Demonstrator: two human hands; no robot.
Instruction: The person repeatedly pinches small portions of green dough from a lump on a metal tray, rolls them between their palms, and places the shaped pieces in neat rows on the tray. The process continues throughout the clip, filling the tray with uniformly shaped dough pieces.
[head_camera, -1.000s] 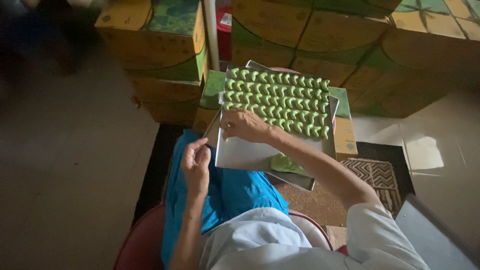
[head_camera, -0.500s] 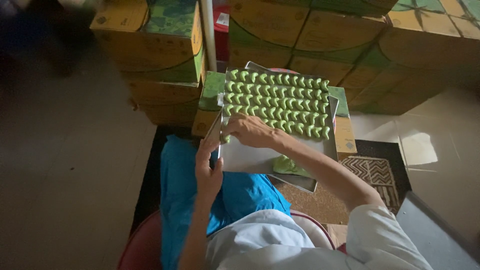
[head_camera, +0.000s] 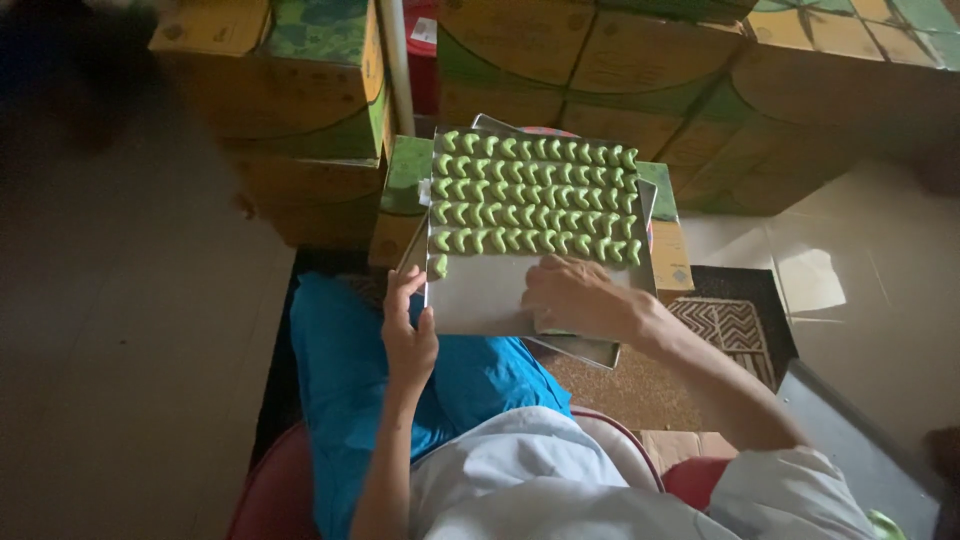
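A metal baking tray (head_camera: 480, 300) rests across a cardboard box and my lap. Several rows of small green crescent-shaped dough pieces (head_camera: 535, 195) fill its far part; the near strip is bare. My left hand (head_camera: 408, 330) touches the tray's near left edge, thumb by the lone green piece (head_camera: 439, 265) in the lowest row. My right hand (head_camera: 575, 297) lies palm down on the tray's bare near right part, fingers curled just under the last full row. Whether it holds a piece is hidden.
Stacked yellow and green cardboard boxes (head_camera: 300, 90) stand behind and to both sides of the tray. A patterned brown mat (head_camera: 730, 330) lies on the floor at right. Another grey tray edge (head_camera: 860, 450) shows at lower right. I sit on a red stool (head_camera: 270, 490).
My left hand rose from my lap to the tray's left edge. My right hand slid from the tray's left side across to the near right part.
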